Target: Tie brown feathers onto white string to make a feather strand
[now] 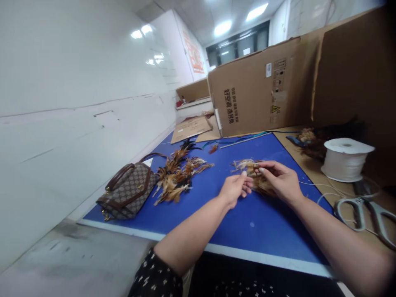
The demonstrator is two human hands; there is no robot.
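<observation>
A small bundle of brown and tan feathers (247, 167) lies on the blue table (247, 222) between both hands. My left hand (234, 189) pinches the near end of the bundle with closed fingers. My right hand (283, 180) is curled over the feathers from the right, fingers pressed on them. A larger loose pile of brown, orange and black feathers (177, 175) lies further left on the blue surface, apart from both hands.
A patterned brown handbag (128, 190) sits at the table's left edge by the white wall. A spool of white cord (345, 160) and grey scissors (365, 212) lie at the right. Large cardboard boxes (262, 95) stand behind. More feathers (312, 140) lie at the back right.
</observation>
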